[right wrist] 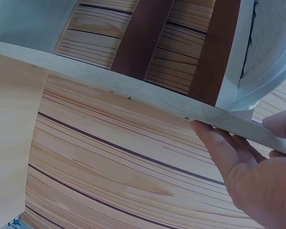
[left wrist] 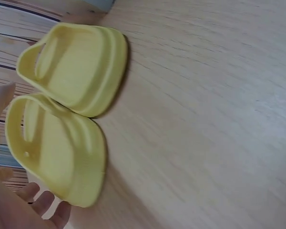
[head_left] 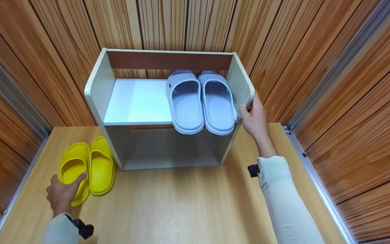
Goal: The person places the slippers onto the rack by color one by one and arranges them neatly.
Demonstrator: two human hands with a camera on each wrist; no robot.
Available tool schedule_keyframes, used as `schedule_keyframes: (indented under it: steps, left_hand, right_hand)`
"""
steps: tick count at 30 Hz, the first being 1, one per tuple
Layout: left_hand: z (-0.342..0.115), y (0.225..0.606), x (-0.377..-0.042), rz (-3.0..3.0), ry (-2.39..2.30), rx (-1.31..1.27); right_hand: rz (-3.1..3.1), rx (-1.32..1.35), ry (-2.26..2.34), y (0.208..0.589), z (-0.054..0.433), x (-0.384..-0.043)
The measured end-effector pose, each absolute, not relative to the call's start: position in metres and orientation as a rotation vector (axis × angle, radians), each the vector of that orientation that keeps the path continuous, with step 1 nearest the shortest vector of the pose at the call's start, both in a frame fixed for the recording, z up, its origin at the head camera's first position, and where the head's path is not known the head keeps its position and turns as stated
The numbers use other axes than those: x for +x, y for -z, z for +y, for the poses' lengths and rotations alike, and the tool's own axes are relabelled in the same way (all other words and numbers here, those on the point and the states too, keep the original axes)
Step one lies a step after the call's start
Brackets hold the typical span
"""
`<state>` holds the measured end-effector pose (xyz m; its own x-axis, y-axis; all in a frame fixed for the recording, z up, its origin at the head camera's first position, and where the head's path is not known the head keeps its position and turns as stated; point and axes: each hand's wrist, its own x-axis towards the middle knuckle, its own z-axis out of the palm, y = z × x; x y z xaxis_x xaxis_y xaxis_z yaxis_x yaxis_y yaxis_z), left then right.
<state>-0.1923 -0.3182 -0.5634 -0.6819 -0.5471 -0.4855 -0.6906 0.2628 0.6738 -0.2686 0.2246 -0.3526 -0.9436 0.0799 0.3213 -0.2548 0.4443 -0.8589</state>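
A pair of yellow slippers (head_left: 102, 171) stands side by side on the wooden floor, left of a small white shoe rack (head_left: 141, 101). My left hand (head_left: 63, 192) is at the heel of the left yellow slipper (left wrist: 57, 148), thumb and fingers spread to either side of it; firm contact cannot be made out. With my right hand (head_left: 256, 118) I grip the front edge of the rack's right side panel (right wrist: 157, 98), thumb on the inner side and fingers against the outside. Grey-blue slippers (head_left: 186, 105) sit on the right of the upper shelf, heels overhanging its front edge.
Wood-plank walls (head_left: 163, 23) rise behind the rack and on both sides. Metal rails (head_left: 320, 186) run along the floor's edges. The rack's lower compartment (head_left: 174, 145) lies in shadow. A dark wrist camera (head_left: 83, 228) sits on each sleeve.
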Motion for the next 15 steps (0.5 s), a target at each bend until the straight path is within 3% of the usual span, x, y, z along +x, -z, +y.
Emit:
schedule_keyframes:
  steps: [15]
  left_hand:
    - [-0.316, 0.585, -0.178, 2.387, -1.233, -1.199]
  right_hand:
    - [-2.377, 0.130, -1.497, 0.354, 0.223, -0.269]
